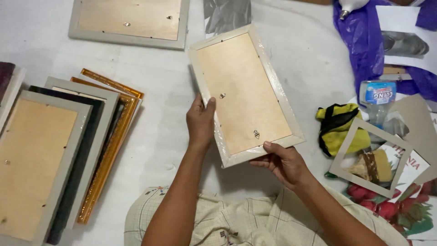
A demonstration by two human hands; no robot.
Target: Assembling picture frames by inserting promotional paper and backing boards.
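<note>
Frame point(246, 93) back-up, long axis tilted up-left, clamped in both hands point(200, 123) point(282, 161).

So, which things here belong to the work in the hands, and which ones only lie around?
In hand:
- wrapped frame, back side up
- left hand on its long edge
- right hand at its lower corner

Lying about:
- stack of frames
- single frame
- yellow cloth
- plastic bottle
- purple bag
- cardboard mat
</note>
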